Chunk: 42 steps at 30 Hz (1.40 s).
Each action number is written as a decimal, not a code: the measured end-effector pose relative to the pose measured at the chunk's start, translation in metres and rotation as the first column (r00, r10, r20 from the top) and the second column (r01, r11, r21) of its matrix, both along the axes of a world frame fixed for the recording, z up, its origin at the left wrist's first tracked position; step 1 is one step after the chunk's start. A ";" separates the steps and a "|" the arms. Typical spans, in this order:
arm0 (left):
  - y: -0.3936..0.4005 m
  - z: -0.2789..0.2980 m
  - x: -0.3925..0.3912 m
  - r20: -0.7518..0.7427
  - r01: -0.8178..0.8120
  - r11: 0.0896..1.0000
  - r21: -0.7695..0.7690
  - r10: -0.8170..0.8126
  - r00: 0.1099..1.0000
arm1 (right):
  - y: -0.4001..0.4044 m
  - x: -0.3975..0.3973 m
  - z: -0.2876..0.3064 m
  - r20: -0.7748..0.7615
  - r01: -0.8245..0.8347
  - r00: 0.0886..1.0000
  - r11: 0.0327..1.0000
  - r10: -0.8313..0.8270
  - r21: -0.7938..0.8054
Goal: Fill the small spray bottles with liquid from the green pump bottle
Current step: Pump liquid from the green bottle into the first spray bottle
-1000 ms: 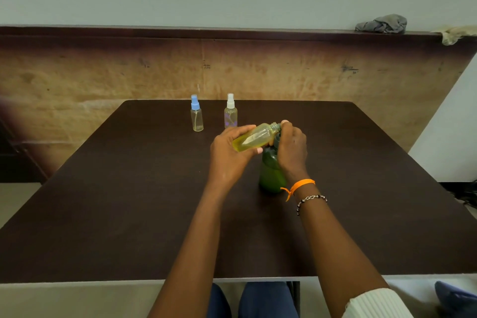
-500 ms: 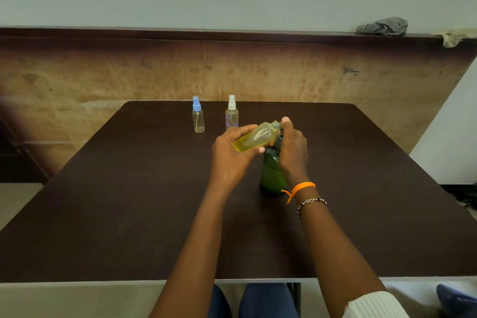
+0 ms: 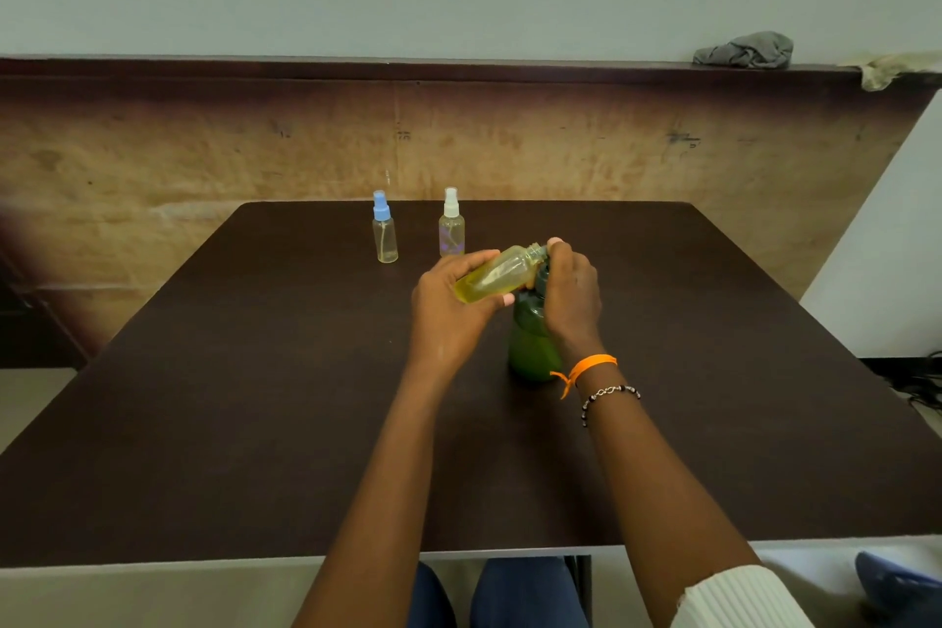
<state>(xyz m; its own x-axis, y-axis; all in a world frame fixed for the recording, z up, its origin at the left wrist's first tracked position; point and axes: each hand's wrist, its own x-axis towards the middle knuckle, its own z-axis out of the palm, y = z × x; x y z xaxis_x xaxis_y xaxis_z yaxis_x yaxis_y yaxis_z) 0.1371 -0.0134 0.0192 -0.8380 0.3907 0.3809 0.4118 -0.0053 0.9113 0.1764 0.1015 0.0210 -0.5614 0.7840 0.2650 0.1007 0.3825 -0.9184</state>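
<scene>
My left hand (image 3: pixel 448 311) grips a small uncapped bottle (image 3: pixel 502 273) holding yellow liquid, tilted with its open neck toward the right. The neck meets the top of the green pump bottle (image 3: pixel 532 347), which stands on the dark table (image 3: pixel 255 398). My right hand (image 3: pixel 571 293) curls over the pump head, hiding it. Two capped spray bottles stand at the table's far side: one with a blue cap (image 3: pixel 384 232) and one with a white cap (image 3: pixel 451 227).
A wood-panelled wall rises right behind the table's far edge. On the ledge above lie a grey cloth (image 3: pixel 744 50) and a pale rag (image 3: pixel 887 69). My knees show under the near edge.
Both hands and the bottles keep nearly the same pose; only a slight shift of the view.
</scene>
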 end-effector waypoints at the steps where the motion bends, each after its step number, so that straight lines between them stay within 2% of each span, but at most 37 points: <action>1: 0.000 0.001 0.001 0.007 0.006 1.000 0.010 -0.006 1.000 | 0.000 0.000 0.000 0.008 -0.003 1.000 1.000 0.003 -0.004; 5: 0.000 0.003 0.001 0.004 0.027 0.999 0.029 -0.027 1.000 | 0.001 -0.001 -0.001 0.050 -0.018 0.999 1.000 0.018 0.001; 8: -0.001 0.003 0.001 0.013 0.029 0.999 0.020 -0.029 1.000 | 0.002 -0.002 0.000 0.032 -0.010 0.999 0.999 0.012 -0.041; 17: 0.001 0.000 0.000 0.029 -0.005 1.000 0.006 0.004 1.000 | 0.002 -0.005 -0.006 -0.060 0.023 0.998 0.999 -0.021 0.034; 27: 0.002 0.003 0.002 0.041 0.022 0.999 0.043 -0.024 0.999 | 0.002 -0.002 -0.003 0.001 -0.006 1.000 1.000 0.006 -0.010; 34: 0.002 -0.001 0.001 0.045 -0.002 1.000 0.019 0.001 0.999 | 0.004 -0.006 -0.009 -0.083 0.010 0.997 0.999 -0.007 0.035; 42: 0.001 0.003 0.002 0.046 0.007 1.000 0.026 -0.009 0.999 | 0.004 -0.003 -0.008 -0.054 -0.033 0.998 0.999 0.033 -0.003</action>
